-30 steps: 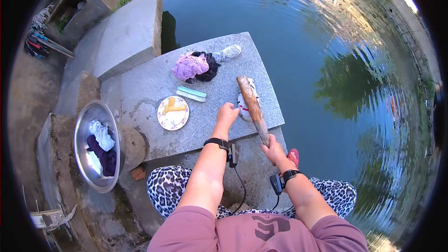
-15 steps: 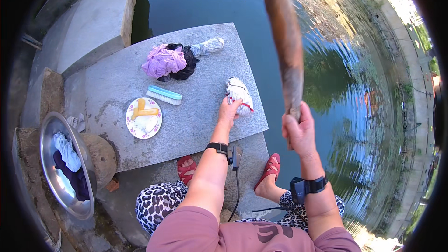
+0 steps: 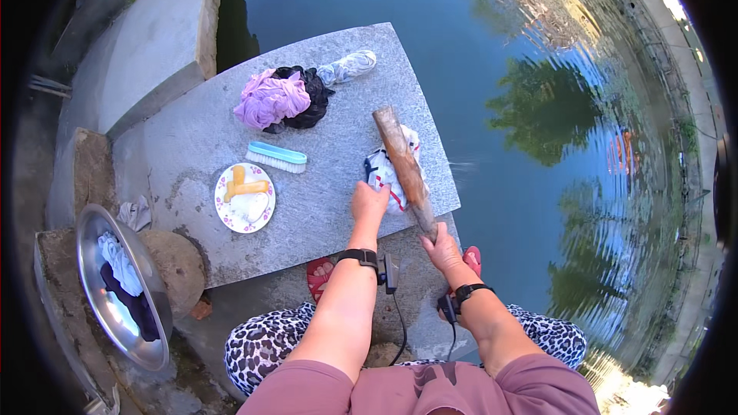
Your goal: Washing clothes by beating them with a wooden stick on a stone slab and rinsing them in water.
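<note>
**A:** So compared with half a second ago, the wooden washing bat [image 3: 403, 165] has dropped — it was raised high over the water, now its flat end lies right across the white-and-red cloth [image 3: 382, 177] near the front right corner of the stone slab [image 3: 192, 138]. Looks like the blow has just landed.

**B:** Yep. Right hand [image 3: 443, 250] is clenched around the bat's handle just off the slab's edge. Left hand [image 3: 369, 204] is pressed on the near side of the cloth, pinning it — whether the fingers actually pinch the fabric I can't tell. It was in the same spot half a second ago too.

**A:** So my read is the cloth is mid-pounding, not done. Nothing else moved?

**B:** Nope: blue scrub brush [image 3: 276, 157] sits beside the flowered plate [image 3: 244, 198] with yellow soap bars, and the pile of purple and black clothes [image 3: 280, 97] is at the far edge. Metal basin [image 3: 115, 315] with wrung laundry off to the left, pond water [image 3: 500, 69] past the slab.
</note>
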The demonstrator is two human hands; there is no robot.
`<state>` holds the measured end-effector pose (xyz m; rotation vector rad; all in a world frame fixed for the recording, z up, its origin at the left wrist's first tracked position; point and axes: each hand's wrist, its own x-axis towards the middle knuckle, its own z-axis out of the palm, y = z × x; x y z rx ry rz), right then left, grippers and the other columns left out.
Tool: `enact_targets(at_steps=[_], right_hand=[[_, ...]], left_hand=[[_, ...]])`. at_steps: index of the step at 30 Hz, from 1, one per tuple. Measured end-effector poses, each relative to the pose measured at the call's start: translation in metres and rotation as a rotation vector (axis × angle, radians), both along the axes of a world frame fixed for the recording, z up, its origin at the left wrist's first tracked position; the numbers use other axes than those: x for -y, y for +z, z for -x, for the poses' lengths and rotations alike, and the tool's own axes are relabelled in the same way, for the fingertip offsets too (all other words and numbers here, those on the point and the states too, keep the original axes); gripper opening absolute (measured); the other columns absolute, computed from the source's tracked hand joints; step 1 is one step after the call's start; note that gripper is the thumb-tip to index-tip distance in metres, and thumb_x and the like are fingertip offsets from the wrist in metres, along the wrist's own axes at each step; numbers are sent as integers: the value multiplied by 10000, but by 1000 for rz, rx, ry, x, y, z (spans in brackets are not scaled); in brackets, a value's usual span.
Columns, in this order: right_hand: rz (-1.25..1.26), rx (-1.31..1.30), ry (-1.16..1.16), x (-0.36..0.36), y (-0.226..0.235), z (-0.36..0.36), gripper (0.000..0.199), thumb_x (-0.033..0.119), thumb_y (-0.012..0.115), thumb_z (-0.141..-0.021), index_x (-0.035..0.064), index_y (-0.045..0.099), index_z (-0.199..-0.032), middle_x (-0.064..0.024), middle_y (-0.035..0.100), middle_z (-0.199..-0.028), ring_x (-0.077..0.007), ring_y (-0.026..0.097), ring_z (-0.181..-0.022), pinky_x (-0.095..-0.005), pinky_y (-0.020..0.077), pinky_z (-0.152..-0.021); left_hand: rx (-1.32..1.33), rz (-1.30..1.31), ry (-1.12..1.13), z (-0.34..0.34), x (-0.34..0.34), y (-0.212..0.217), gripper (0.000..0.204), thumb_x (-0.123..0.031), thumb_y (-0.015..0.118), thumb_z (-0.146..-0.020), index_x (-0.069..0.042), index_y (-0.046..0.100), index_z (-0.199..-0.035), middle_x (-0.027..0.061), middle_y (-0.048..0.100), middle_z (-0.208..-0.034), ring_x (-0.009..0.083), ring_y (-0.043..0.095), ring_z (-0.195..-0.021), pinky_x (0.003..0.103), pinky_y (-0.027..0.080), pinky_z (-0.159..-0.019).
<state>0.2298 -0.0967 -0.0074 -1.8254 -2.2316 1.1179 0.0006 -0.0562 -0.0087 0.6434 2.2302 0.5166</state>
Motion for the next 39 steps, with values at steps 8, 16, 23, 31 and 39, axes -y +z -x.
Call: enact_targets(at_steps=[8, 16, 23, 31, 39], right_hand=[[44, -854, -209, -70, 218, 75, 206, 192, 515, -935, 63, 436, -1077, 1, 494, -623, -55, 458, -459, -203, 376, -416], [-638, -1490, -5, -95, 294, 131, 567, 626, 510, -863, 93, 431, -1040, -39, 477, -755, -135, 513, -604, -252, 433, -485], [73, -95, -184, -2, 19, 24, 292, 263, 615, -887, 12, 480, -949, -148, 603, -712, -325, 635, -669, -404, 505, -603], [-360, -1150, -100, -96, 310, 105, 654, 644, 507, -857, 27, 464, -1071, -52, 512, -728, -105, 483, -512, -215, 380, -442], [-715, -620, -63, -52, 123, 65, 473, 488, 606, -834, 72, 497, -1032, -118, 569, -808, -247, 586, -720, -374, 495, -686]], left_hand=[[-26, 3, 78, 8, 4, -5, 602, -447, 726, -693, 32, 557, -1015, 247, 636, -1009, 413, 616, -967, 480, 490, -838], [98, -159, 36, 21, 18, -26, 560, -354, 714, -689, 85, 549, -995, 296, 610, -1033, 447, 589, -985, 475, 472, -860], [41, -145, -12, 6, 5, -24, 569, -317, 754, -678, 93, 546, -1014, 305, 611, -1024, 439, 598, -978, 457, 481, -839], [13, -63, 66, 15, 11, -38, 555, -316, 743, -662, 73, 555, -1011, 288, 614, -1036, 422, 601, -991, 459, 486, -846], [110, -187, 9, 7, -3, -32, 572, -326, 764, -644, 79, 554, -990, 293, 616, -1001, 430, 607, -952, 457, 489, -815]])
